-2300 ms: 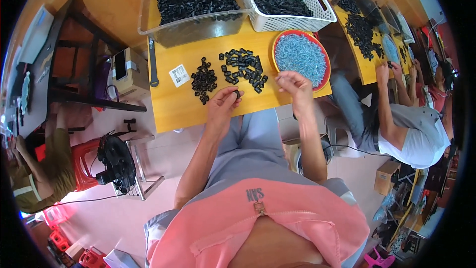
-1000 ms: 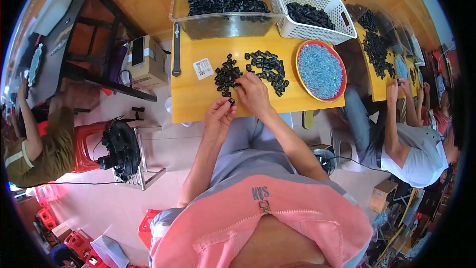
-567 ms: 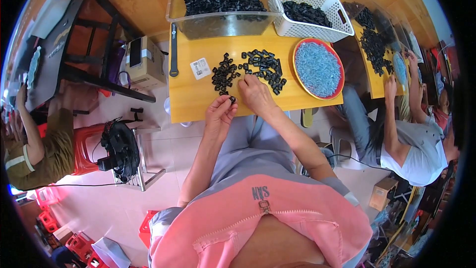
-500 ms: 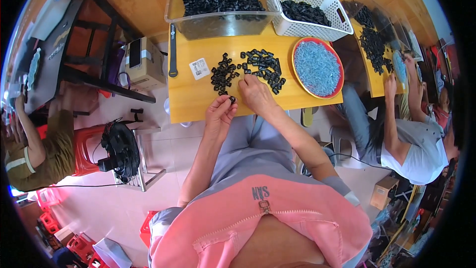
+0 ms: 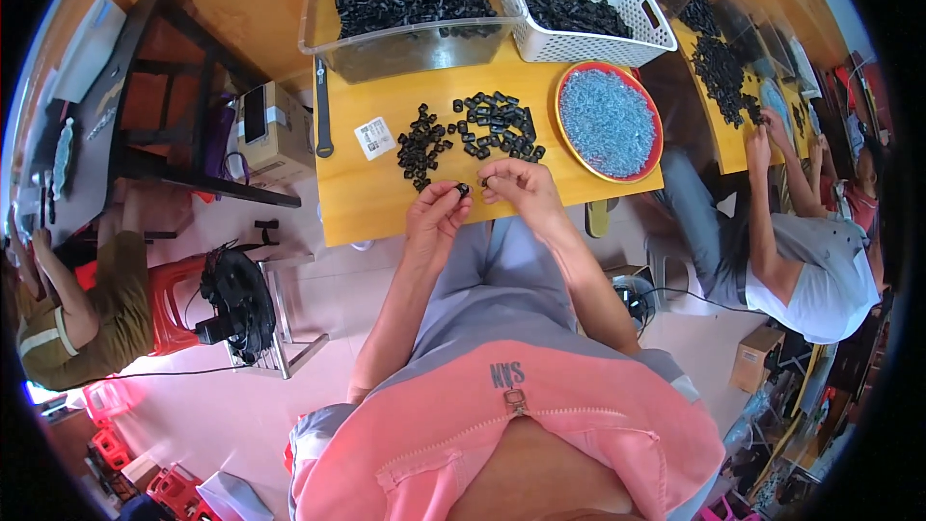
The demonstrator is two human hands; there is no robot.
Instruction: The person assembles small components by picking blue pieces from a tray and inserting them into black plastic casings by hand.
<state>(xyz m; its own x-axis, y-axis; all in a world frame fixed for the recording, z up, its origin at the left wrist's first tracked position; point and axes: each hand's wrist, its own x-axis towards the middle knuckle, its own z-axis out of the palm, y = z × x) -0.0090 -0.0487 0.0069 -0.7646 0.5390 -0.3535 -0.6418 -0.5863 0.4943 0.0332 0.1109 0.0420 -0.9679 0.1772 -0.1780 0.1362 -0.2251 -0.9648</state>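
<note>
Near the front edge of the yellow table (image 5: 362, 207), my left hand (image 5: 436, 216) pinches a small round black plastic part (image 5: 463, 190) between thumb and fingertips. Just to its right, my right hand (image 5: 527, 193) is closed in a pinch on another small dark piece (image 5: 485, 182), mostly covered by the fingers. A narrow gap separates the two pieces. Beyond my hands lie two loose groups: a pile of small black parts (image 5: 421, 147) on the left and a spread of black cylindrical parts (image 5: 502, 123) on the right.
A red-and-yellow round tray (image 5: 658, 147) of clear bluish pieces sits right. Behind stand a clear bin (image 5: 415, 56) and a white perforated basket (image 5: 588, 50), both holding black parts. A black strap (image 5: 323, 106) and white label (image 5: 375, 137) lie left. Co-workers sit at both sides.
My right hand has drawn back from the black parts toward my left hand, now pinching a small piece. My left hand keeps its part, shifted slightly right.
</note>
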